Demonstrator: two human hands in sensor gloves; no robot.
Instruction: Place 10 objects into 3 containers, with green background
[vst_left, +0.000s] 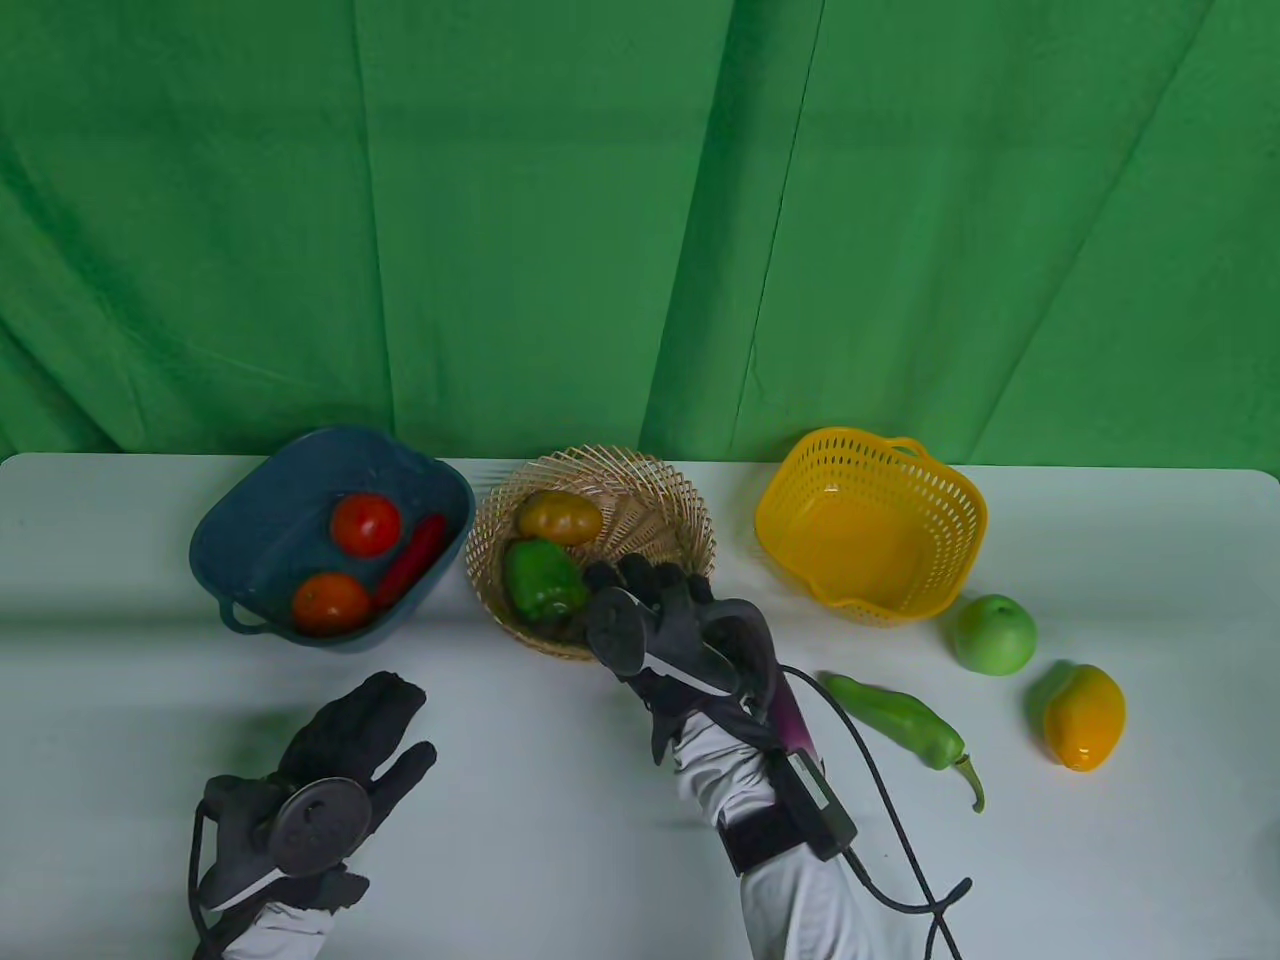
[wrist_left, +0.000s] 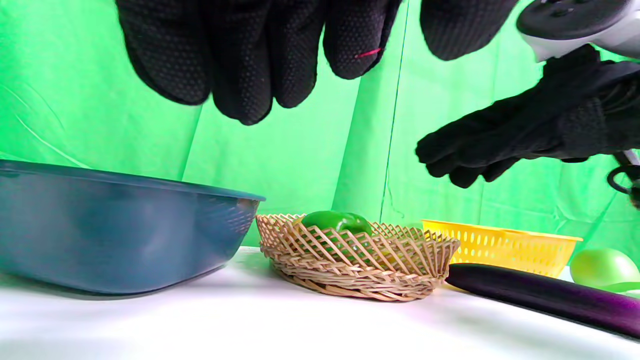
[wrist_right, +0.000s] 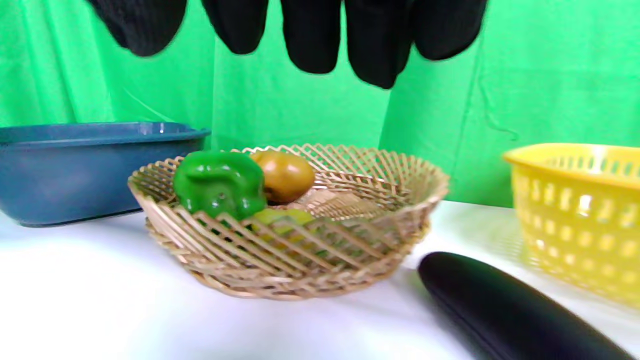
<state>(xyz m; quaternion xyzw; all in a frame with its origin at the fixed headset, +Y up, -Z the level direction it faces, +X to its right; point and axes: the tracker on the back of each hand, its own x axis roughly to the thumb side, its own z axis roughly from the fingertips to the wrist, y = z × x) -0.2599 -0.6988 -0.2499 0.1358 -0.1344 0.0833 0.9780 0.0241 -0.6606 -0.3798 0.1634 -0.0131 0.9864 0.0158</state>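
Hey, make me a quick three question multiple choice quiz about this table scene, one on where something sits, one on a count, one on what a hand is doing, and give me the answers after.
1. Where does the green bell pepper lie?
A. in the wicker basket
B. in the yellow basket
C. on the table

2. How many tomatoes are in the blue tub?
A. none
B. two
C. four

3. What does the right hand hold?
A. the eggplant
B. the mango
C. nothing

Answers:
1. A, the pepper sits beside the potato inside the woven rim.
2. B, two tomatoes lie next to a red chili.
3. C, its fingers hang spread and bare above the wicker basket, and the eggplant lies on the table.
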